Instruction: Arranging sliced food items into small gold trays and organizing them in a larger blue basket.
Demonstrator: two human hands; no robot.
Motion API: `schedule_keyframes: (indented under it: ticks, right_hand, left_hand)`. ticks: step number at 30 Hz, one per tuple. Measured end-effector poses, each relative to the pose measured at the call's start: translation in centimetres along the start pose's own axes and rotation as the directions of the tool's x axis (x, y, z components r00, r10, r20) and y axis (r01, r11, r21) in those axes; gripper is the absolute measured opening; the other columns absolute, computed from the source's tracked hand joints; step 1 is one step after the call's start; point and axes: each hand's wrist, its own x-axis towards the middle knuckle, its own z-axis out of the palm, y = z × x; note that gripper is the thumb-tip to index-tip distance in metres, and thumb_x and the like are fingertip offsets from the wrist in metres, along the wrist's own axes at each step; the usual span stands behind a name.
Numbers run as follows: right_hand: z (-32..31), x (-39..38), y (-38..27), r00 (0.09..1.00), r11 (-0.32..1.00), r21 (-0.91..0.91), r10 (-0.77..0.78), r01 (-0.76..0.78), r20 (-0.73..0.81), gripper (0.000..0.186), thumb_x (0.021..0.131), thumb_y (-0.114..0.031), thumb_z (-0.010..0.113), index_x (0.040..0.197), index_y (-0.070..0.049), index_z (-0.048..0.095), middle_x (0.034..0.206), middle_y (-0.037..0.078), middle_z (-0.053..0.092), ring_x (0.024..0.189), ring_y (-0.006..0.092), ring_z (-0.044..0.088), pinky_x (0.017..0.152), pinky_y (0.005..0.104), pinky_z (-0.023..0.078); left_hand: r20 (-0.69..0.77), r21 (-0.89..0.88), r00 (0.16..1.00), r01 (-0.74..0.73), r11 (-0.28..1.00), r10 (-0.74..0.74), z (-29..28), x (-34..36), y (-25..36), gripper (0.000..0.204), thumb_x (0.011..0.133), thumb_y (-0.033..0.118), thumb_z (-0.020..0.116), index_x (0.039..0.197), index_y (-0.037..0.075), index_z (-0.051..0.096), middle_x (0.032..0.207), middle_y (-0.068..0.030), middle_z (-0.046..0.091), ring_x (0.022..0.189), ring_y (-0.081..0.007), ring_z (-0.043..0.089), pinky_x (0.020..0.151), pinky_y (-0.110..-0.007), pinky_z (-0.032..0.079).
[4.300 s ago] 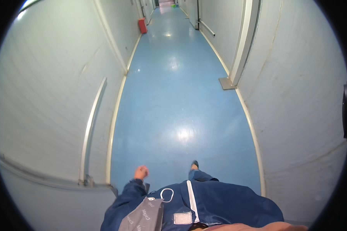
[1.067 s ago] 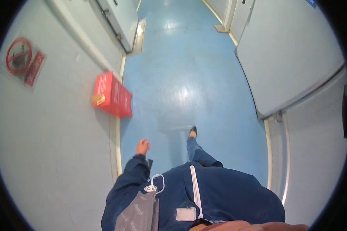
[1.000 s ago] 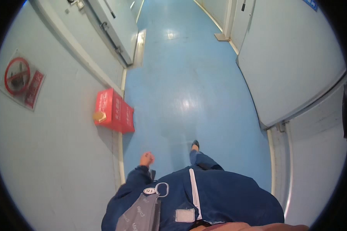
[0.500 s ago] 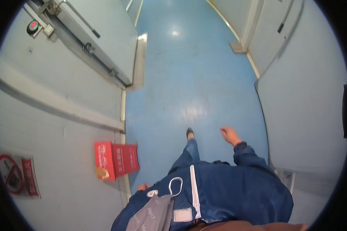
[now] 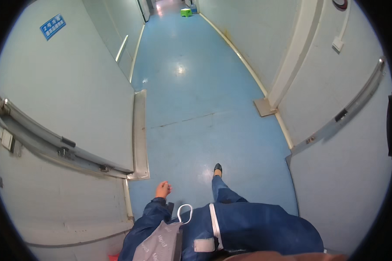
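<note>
My left hand (image 5: pixel 163 189) hangs in front of the body over the blue floor (image 5: pixel 183 143), its fingers loosely curled. Nothing shows in it, and it touches nothing. My right hand is out of sight. Against the dark blue jacket (image 5: pixel 257 226) lies a grey piece of fabric (image 5: pixel 159 243) with a white loop, which looks like a face mask. One foot in a dark shoe (image 5: pixel 217 167) is set forward on the floor.
A large pale door (image 5: pixel 82 82) with a long metal handle lines the left side. Another handled door (image 5: pixel 335 117) is on the right. Metal sills (image 5: pixel 140 139) edge the floor. Far ahead stands a green stool (image 5: pixel 186 12) beside a blue container (image 5: pixel 193 8).
I have walked forward along the corridor. My left hand has swung forward, and my right hand has gone out of view. The red box at the left has nearly left the picture.
</note>
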Motion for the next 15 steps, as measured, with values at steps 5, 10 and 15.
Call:
schedule_keyframes:
  ticks: [5,10,15]
  right_hand:
    - [-18.1,13.9,-14.5,0.996,0.965,-0.244,-0.094,0.093,0.007,0.033,0.09,-0.031,0.045,0.096,-0.006,0.066,0.096,0.018,0.065,0.088,0.0358,0.062,0.078,0.0455,0.048]
    - [-47.1,22.5,-41.4,0.737,0.823,-0.068,-0.539,0.564,-0.408,0.036,0.09,-0.034,0.045,0.087,-0.005,0.065,0.086,0.02,0.064,0.083,0.0418,0.059,0.074,0.0495,0.047]
    - [-67.2,30.4,-64.4,0.427,0.586,-0.109,-0.693,0.803,-0.581,0.03,0.092,-0.03,0.048,0.09,-0.004,0.062,0.087,0.021,0.063,0.082,0.0409,0.059,0.071,0.0457,0.047]
  left_hand:
    - [0.277,-0.134,0.886,0.418,0.899,-0.371,3.4,9.0,7.4,0.037,0.091,0.025,0.058,0.121,0.006,0.049,0.109,-0.0113,0.061,0.081,-0.0225,0.063,0.067,-0.031,0.053]
    - [-0.103,-0.291,0.928,0.315,0.903,-0.357,1.4,15.9,14.3,0.031,0.09,0.025,0.058,0.115,0.007,0.052,0.106,-0.0121,0.061,0.079,-0.0234,0.064,0.057,-0.032,0.054]
    - [-0.003,0.879,0.999,0.028,0.476,-0.052,-7.5,27.9,7.7,0.037,0.082,0.041,0.063,0.092,0.005,0.06,0.089,-0.0138,0.066,0.076,-0.031,0.064,0.064,-0.041,0.052]
